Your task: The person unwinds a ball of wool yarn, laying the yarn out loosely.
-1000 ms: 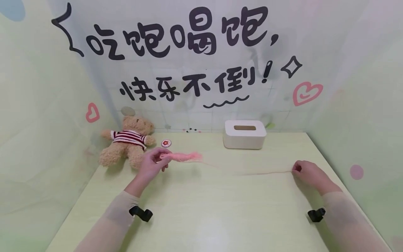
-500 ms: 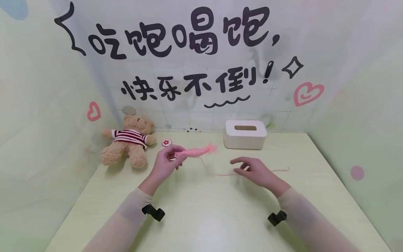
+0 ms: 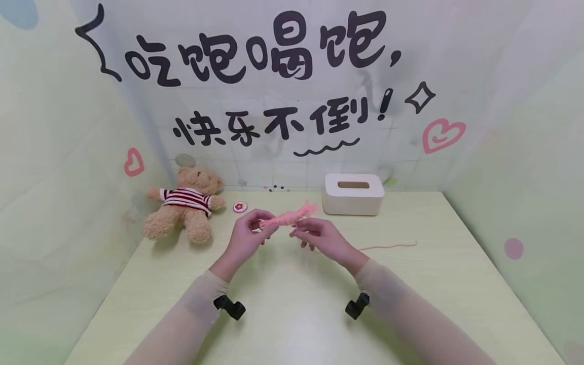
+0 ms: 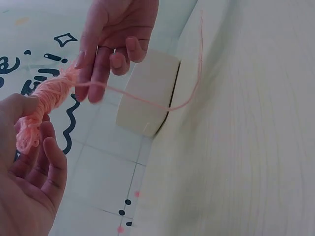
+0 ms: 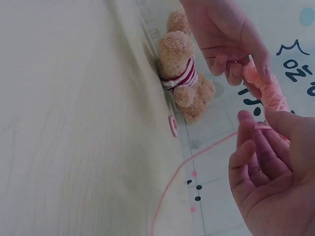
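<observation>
A pink yarn bundle (image 3: 288,218), wound round its middle with a frayed right end, is held above the table in the head view. My left hand (image 3: 248,234) grips its looped left end between thumb and fingers. Close against the other end, my right hand (image 3: 321,236) pinches the loose yarn strand (image 4: 142,100) where it leaves the bundle. In the left wrist view the strand crosses the right fingertips and trails down to the table. The right wrist view shows the right thumb (image 5: 285,123) over the bundle, hiding part of it.
A teddy bear (image 3: 184,205) in a striped sweater sits at the back left, with a round flower badge (image 3: 240,207) beside it. The white tissue box (image 3: 353,195) stands at the back. A strand tail (image 3: 392,246) lies on the table (image 3: 292,314).
My right hand let go of the strand's far right end, moved left to the bundle and took the strand near it. The left hand moved slightly right with the bundle.
</observation>
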The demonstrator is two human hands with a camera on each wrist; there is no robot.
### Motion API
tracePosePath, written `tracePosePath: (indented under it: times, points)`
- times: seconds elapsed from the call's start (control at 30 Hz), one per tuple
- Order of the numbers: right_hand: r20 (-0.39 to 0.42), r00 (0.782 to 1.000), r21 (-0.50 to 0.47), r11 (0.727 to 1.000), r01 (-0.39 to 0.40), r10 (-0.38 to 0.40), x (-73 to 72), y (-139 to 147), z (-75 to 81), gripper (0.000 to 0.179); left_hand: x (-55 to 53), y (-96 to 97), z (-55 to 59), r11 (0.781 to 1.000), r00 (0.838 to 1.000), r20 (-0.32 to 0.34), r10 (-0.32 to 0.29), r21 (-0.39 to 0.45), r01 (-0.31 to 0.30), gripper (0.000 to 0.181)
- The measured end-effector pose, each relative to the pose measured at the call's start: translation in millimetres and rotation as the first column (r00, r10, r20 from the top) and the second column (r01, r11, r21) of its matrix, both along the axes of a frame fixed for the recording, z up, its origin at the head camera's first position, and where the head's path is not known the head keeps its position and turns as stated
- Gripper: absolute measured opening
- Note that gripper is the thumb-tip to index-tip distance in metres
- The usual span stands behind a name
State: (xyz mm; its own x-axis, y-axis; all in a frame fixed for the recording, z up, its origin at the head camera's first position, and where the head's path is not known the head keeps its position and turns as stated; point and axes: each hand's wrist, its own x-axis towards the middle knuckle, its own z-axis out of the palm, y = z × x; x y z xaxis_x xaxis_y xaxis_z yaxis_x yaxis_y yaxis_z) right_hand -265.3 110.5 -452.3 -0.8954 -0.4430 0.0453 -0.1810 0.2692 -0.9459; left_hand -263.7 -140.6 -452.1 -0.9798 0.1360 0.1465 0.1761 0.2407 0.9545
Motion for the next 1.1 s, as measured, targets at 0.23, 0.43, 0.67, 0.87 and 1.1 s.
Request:
tracePosePath:
  times: [0.23, 0.43, 0.67, 0.87, 1.1]
  points:
    - [-0.092, 0.987, -0.016, 0.991, 0.132, -0.133, 6.3, -3, 4.9, 0.018, 1.3, -5.6, -9.1, 1.0, 1.0, -0.01, 0.002, -0.021, -0.002, 0.032]
    - [-0.174, 0.974, 0.061, 0.986, 0.154, -0.142, 15.5, 7, 8.4, 0.012, 0.9, -10.4, -13.2, 1.0, 1.0, -0.015, -0.002, -0.029, 0.002, 0.033]
    - [-0.325, 0.941, 0.108, 0.984, 0.14, -0.098, 24.9, 21, 6.6, 0.011, 3.4, -17.6, -21.9, 0.999, 1.0, 0.012, -0.016, -0.045, 0.017, 0.028]
    - [-0.389, 0.91, 0.132, 0.97, 0.206, -0.141, 26.8, 38, 10.4, 0.01, 5.3, -19.0, -22.1, 0.996, 0.998, 0.001, -0.058, -0.064, 0.058, 0.029]
    - [-0.408, 0.891, 0.133, 0.953, 0.274, -0.199, 24.8, 67, 13.5, 0.01, 8.6, -26.4, -19.5, 0.997, 0.999, 0.001, -0.049, -0.056, 0.049, 0.028]
